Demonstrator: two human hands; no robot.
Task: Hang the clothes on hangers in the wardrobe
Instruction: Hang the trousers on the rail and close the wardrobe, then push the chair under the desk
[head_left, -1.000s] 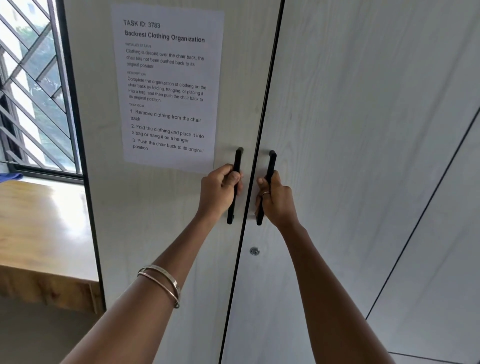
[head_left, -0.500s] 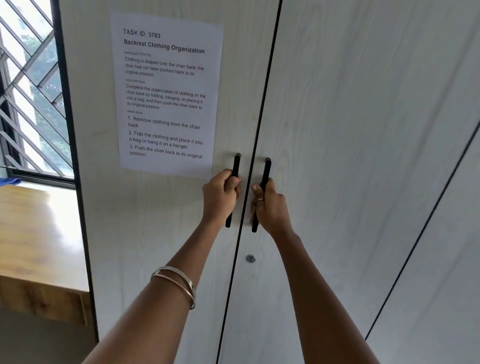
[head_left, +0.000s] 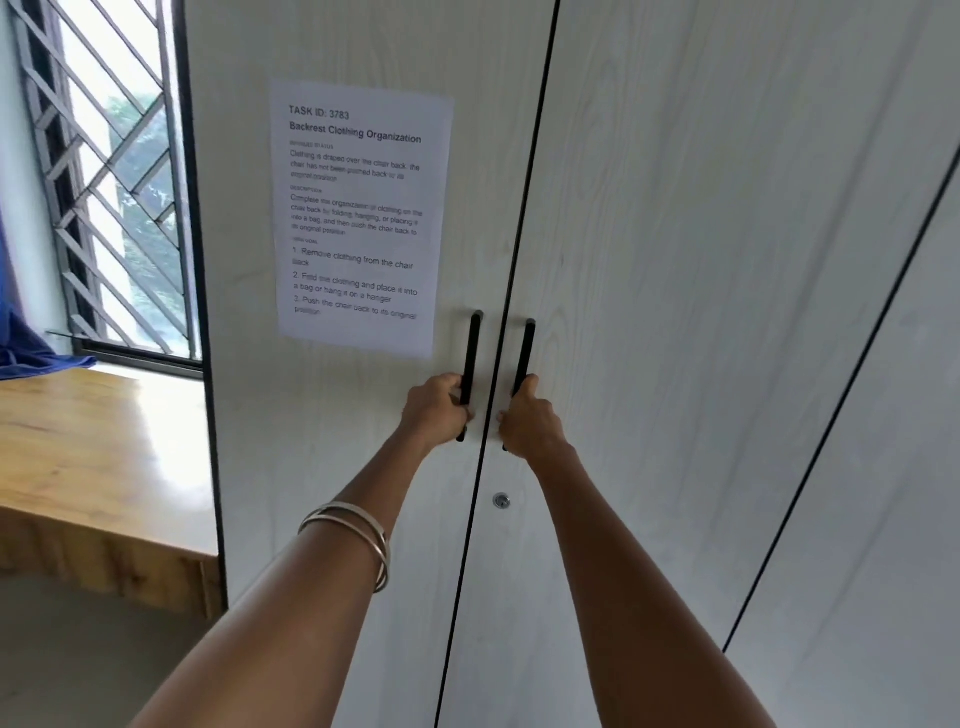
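At the centre seam of the pale wood-grain wardrobe doors (head_left: 675, 312), my left hand (head_left: 435, 410) curls round the left upright black bar handle (head_left: 471, 358) and my right hand (head_left: 529, 422) round its twin (head_left: 524, 353), both doors shut, so I'd pull toward me.

Both wardrobe doors (head_left: 675, 260) closed, meeting at dark centre seam (head_left: 511, 291), barring way inside; left handle (head_left: 471, 358) just left of seam, gripped by left hand (head_left: 435, 410); right handle (head_left: 523, 358) just right of seam, gripped by right hand (head_left: 527, 423); keyhole (head_left: 501, 501) below handles; open room well left of seam, above wooden desk (head_left: 88, 447).
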